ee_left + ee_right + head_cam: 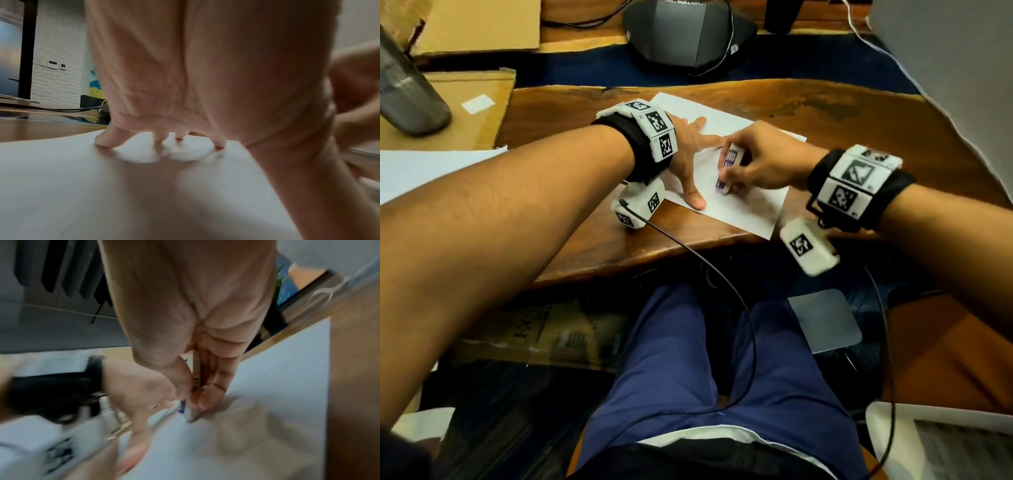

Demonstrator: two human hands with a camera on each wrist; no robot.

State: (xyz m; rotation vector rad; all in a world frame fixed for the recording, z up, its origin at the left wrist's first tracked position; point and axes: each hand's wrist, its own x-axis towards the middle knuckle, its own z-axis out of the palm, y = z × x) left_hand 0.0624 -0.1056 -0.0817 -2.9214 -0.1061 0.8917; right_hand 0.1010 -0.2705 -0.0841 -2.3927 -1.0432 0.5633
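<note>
A white sheet of paper [750, 209] lies on the wooden desk [893, 137]. My left hand [688, 154] is spread flat on the sheet, its fingertips [107, 142] pressing the paper [82, 186] down. My right hand [756, 161] pinches a white eraser with a blue printed sleeve [727, 168], one end touching the sheet beside the left thumb. In the right wrist view the eraser [190, 412] stands on end between thumb and fingers, its tip on the paper [277, 378]. That view is motion-blurred.
A grey conference speaker [685, 31] with cables sits at the back. Cardboard [445, 113] and a metal bottle [404, 89] lie at the left, more white paper [431, 168] at the left edge. A laptop corner [945, 445] shows at the lower right.
</note>
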